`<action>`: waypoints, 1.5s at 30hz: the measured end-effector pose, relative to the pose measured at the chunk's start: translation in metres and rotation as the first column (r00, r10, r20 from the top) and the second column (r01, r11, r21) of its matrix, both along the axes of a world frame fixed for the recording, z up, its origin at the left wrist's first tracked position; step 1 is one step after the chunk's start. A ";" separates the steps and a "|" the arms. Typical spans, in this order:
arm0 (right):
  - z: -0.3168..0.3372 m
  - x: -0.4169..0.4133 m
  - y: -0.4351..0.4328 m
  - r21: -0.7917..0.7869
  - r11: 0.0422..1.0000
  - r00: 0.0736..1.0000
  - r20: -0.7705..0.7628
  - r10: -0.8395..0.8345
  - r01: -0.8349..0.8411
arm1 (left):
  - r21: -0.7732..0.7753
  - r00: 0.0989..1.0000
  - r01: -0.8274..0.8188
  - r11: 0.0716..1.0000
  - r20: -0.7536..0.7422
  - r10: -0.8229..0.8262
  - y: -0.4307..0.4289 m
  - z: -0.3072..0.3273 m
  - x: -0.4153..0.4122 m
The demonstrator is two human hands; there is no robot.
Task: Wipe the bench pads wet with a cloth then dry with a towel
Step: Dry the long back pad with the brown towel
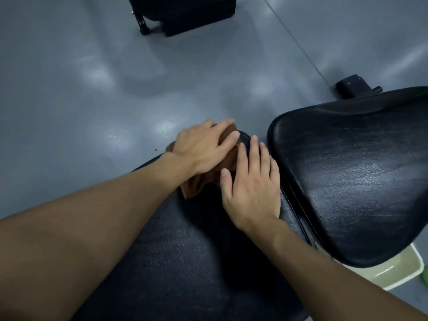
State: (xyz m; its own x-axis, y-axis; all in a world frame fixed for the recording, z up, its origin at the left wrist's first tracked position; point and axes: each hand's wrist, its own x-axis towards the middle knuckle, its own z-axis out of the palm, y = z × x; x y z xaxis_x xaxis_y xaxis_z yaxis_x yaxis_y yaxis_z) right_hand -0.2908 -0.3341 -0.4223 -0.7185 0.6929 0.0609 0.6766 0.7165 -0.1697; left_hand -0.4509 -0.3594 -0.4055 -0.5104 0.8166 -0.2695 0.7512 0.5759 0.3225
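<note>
Brown cloth [193,187] sits bunched at the far tip of the near pad [185,251], the surface being wiped. Left hand [203,149] lies flat on it, fingers spread, pressing to scrub. Right hand [252,188] rests flat beside the cloth, fingers straight, likely bracing. Second pad [347,181] sits just to the right, with a pale basin [393,272] below.

Cloth [193,187] mostly hidden under L hand [201,147]; tub [393,271] half under pad [347,181], green obj [425,276] cut off.

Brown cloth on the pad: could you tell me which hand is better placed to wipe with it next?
Left, likely: the left hand covers the brown cloth; the right hand rests on bare pad.
</note>
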 end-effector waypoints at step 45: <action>-0.040 -0.092 -0.187 0.002 0.926 0.909 0.189 0.371 -0.378 | -0.004 0.956 -0.285 0.958 -0.073 0.284 -0.265 -0.067 -0.044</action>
State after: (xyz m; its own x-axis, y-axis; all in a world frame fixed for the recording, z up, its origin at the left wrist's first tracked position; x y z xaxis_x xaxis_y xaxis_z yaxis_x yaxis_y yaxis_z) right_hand -0.3828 -0.5209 -0.4625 -0.9258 0.3705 -0.0747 0.3739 0.9267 -0.0378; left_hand -0.4948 -0.6242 -0.4728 -0.7395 0.6310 -0.2346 0.5759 0.7734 0.2649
